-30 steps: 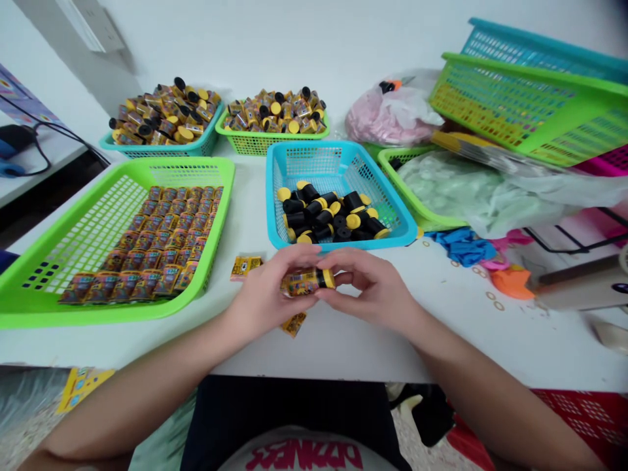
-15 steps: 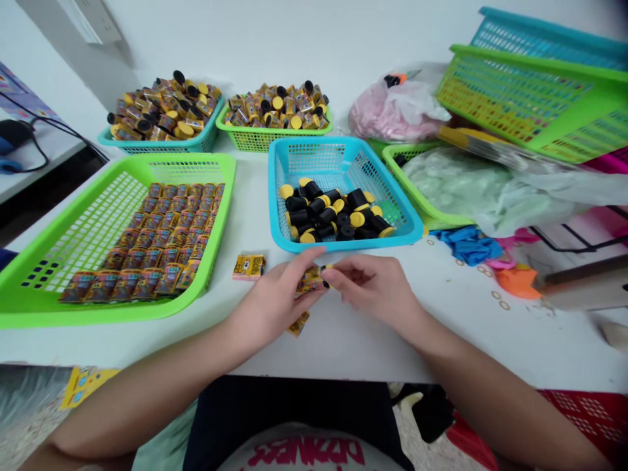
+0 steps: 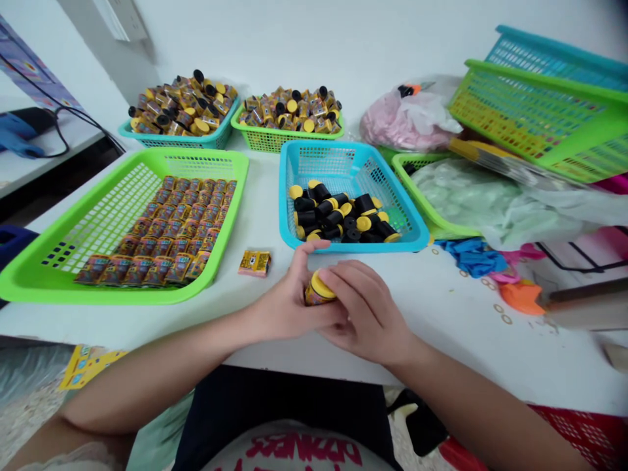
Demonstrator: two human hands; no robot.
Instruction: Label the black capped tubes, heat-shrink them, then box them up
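Over the white table (image 3: 441,320), left hand (image 3: 287,306) grips a yellow-capped canister (image 3: 320,288), right hand (image 3: 369,315) curled against it, its hold hidden (even pressure should keep the wrapper (image 3: 310,298) smooth)!

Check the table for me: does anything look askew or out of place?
Yes, at the right: the stacked baskets appear to slant rather than sit level, and a crumpled blue piece lies loose on the table, outside any basket.
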